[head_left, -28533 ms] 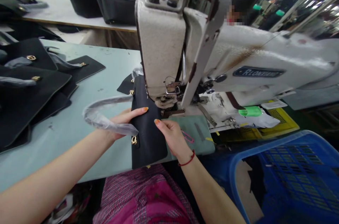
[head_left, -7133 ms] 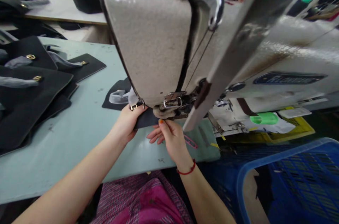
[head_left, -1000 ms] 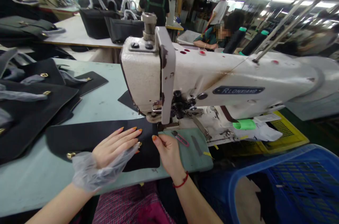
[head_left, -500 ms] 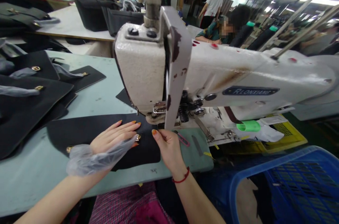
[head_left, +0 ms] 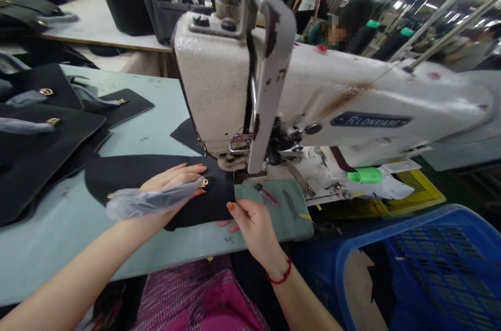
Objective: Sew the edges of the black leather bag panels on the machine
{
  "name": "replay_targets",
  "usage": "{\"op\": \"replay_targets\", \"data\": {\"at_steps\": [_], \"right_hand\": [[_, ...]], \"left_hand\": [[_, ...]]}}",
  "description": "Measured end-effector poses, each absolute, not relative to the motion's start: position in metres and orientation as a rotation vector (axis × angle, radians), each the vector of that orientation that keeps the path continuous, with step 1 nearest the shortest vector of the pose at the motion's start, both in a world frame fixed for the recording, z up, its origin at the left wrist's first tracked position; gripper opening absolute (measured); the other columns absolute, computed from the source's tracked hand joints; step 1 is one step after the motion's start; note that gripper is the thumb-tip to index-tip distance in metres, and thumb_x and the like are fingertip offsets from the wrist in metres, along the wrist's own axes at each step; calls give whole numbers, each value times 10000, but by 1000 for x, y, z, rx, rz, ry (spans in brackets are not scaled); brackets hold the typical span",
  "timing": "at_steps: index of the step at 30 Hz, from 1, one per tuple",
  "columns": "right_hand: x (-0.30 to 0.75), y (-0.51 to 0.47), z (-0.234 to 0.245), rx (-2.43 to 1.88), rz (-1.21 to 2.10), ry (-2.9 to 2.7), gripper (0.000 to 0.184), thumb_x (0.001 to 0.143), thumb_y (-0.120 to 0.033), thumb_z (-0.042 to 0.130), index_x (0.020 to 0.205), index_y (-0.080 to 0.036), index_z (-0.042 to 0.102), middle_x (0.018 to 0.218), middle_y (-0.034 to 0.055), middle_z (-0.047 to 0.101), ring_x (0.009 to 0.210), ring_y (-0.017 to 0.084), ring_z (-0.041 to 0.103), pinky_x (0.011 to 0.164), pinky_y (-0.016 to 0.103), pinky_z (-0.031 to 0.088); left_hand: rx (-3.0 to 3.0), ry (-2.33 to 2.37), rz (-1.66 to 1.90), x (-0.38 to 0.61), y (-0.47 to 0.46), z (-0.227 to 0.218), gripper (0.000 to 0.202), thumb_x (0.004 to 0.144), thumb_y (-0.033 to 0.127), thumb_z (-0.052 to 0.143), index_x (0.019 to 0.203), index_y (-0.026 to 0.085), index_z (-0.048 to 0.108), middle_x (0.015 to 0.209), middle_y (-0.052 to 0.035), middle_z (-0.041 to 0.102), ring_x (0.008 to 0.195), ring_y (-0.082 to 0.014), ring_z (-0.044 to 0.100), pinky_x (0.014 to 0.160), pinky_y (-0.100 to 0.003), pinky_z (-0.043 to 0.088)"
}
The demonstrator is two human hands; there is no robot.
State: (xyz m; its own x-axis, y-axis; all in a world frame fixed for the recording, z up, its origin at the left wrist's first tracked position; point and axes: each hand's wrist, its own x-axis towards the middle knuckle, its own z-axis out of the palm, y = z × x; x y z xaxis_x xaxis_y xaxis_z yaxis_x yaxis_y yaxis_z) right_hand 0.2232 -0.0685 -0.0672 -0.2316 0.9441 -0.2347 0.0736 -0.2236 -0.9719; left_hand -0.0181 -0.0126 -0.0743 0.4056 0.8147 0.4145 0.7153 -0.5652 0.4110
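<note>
A black leather-like panel (head_left: 121,174) lies on the pale green table, its far edge beside the presser foot of a white sewing machine (head_left: 213,85). My left hand (head_left: 166,180) rests flat on the panel, fingers stretched toward the needle area. Over the back of that hand passes a plastic-wrapped strap handle (head_left: 152,201), fixed to the panel by a gold ring fitting (head_left: 204,182). At the near right corner of the panel, my right hand (head_left: 252,224) is closed, thumb on top and fingertips showing below the edge. Under the machine head, the needle tip is hard to make out.
Pink-handled thread snips (head_left: 267,194) lie right of the panel. More black panels with wrapped handles (head_left: 47,153) are piled at left. A blue plastic basket (head_left: 344,258) stands at lower right, a yellow crate (head_left: 418,195) behind it. Black bags (head_left: 127,10) and people are beyond.
My right hand has shifted toward me, from beside the presser foot to the panel's near right corner. The panel's left end has moved right. The view has tilted slightly.
</note>
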Motion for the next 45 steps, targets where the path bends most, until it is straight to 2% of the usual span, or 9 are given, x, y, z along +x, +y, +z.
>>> {"op": "replay_targets", "data": {"at_steps": [4, 7, 15, 21, 26, 33, 38, 41, 45], "right_hand": [[227, -70, -62, -1240, 1658, -1226, 492, 850, -629, 595, 749, -148, 594, 651, 15, 602, 745, 201, 732, 531, 189, 520], [228, -64, -61, -1178, 1790, -1115, 484, 803, -615, 657, 760, -140, 580, 669, 14, 605, 744, 208, 740, 514, 181, 519], [225, -61, -60, -1126, 1924, -943, 470, 739, -573, 744, 786, -128, 599, 697, 33, 671, 672, 179, 728, 476, 180, 517], [223, -62, -59, -1102, 1946, -899, 466, 738, -547, 758, 864, -109, 658, 742, 55, 708, 648, 151, 719, 493, 174, 527], [220, -62, -65, -1105, 1928, -853, 476, 706, -548, 782, 840, -110, 654, 694, 22, 673, 642, 158, 723, 494, 170, 525], [217, -67, -76, -1169, 1764, -985, 464, 762, -588, 717, 783, -131, 644, 639, 30, 690, 615, 151, 714, 515, 177, 512], [222, -67, -84, -1210, 1677, -1099, 459, 810, -588, 669, 700, -149, 601, 629, 50, 709, 592, 155, 703, 549, 203, 522], [224, -66, -86, -1204, 1690, -1117, 451, 820, -582, 662, 696, -153, 603, 637, 54, 715, 603, 163, 708, 558, 213, 524], [223, -65, -86, -1211, 1700, -1107, 452, 825, -586, 656, 694, -156, 606, 643, 56, 718, 601, 163, 708, 556, 213, 520]], "left_hand": [[2334, 1396, 794, -14, -15, -60, 388, 930, 512, 505, 1096, 200, 663, 1166, -90, 725, 1053, -257, 698, 1005, -403, 525], [2258, 1414, 710, -15, -14, -50, 475, 918, 572, 491, 1200, 212, 617, 1216, -86, 701, 1069, -263, 684, 1022, -400, 500], [2321, 1444, 588, -18, -10, -39, 575, 917, 627, 443, 1200, 170, 648, 1271, -112, 678, 1127, -324, 639, 1079, -522, 412], [2255, 1431, 593, -18, -8, -37, 591, 905, 630, 469, 1190, 155, 674, 1283, -100, 682, 1188, -290, 616, 1129, -452, 373], [2225, 1438, 595, -18, -8, -34, 651, 875, 679, 457, 1182, 149, 679, 1272, -113, 686, 1190, -307, 612, 1138, -463, 354], [2312, 1383, 605, -19, -11, -40, 473, 930, 514, 502, 1275, 204, 596, 1309, -85, 658, 1168, -258, 627, 1098, -425, 412], [2563, 1228, 806, -13, -12, -48, 290, 941, 411, 522, 976, 164, 670, 1186, -137, 721, 1086, -246, 686, 1006, -383, 507], [2686, 1186, 815, -13, -12, -50, 222, 959, 315, 509, 984, 162, 667, 1200, -121, 722, 1096, -215, 687, 1013, -359, 504], [2760, 1227, 715, -19, -6, -55, 241, 961, 352, 511, 1015, 181, 672, 1229, -97, 714, 1090, -203, 690, 1025, -346, 488]]}}
